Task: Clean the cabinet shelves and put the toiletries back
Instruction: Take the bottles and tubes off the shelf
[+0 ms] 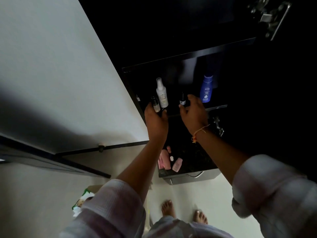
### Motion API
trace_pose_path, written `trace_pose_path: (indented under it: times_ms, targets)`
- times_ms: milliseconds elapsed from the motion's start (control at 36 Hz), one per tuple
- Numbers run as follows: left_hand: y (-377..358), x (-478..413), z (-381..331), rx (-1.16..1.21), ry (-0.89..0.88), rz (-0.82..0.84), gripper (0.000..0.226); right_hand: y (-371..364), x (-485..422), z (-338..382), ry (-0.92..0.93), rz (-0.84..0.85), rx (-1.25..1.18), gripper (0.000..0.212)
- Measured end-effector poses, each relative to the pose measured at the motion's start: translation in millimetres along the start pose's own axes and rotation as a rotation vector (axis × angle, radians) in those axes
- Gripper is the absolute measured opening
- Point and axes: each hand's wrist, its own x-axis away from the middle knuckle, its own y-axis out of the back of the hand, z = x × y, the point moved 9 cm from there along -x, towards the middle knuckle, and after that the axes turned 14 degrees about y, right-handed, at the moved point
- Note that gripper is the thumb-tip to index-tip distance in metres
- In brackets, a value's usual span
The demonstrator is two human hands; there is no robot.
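A dark wall cabinet stands open, and its lower shelf (216, 107) holds a white spray bottle (162, 93), a small dark bottle (182, 99) and a blue lotion bottle (206, 89). My left hand (156, 121) is closed round a small dark-capped bottle (155, 104) at the shelf's left end, beside the spray bottle. My right hand (193, 112) is spread at the shelf's front edge, its fingers on either side of the small dark bottle and apart from it. The upper shelf (188, 56) is too dark to read.
The white cabinet door (65, 69) hangs open on the left. Below, a dark countertop (193, 158) carries several pink toiletries (169, 158) above a steel drawer (192, 176). A green and white packet (82, 201) lies low left. My bare feet stand on the pale floor.
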Motion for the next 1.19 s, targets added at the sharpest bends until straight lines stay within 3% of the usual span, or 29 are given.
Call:
trace_pose_path:
  times_ms: [194,444,806,1000,1083,1194]
  targets:
    - [1.1,-22.0,1.3,-0.021,0.085,-0.085,0.037,-10.1,-24.5,-4.7,-0.012,0.049,0.046,0.057]
    - [-8.8,-41.9,14.3,-0.044,0.162,-0.075,0.028,-20.8,-42.3,-10.0,-0.002,0.014,0.025,0.038]
    - [-1.4,-15.0,13.7,0.136,0.075,-0.015,0.022,-21.1,-17.6,-12.1,0.039,-0.003,-0.137,0.024]
    - [1.5,25.6,41.0,0.248,0.08,0.156,0.038,-11.4,41.7,-6.5,0.092,-0.006,-0.213,0.02]
    - [-8.9,32.3,64.5,0.175,0.086,0.263,0.046,-22.5,65.6,-20.4,0.05,0.077,-0.217,0.022]
    - [-23.9,27.6,96.1,0.029,0.136,0.327,0.041,-50.4,88.9,-56.3,-0.037,0.217,-0.195,0.025]
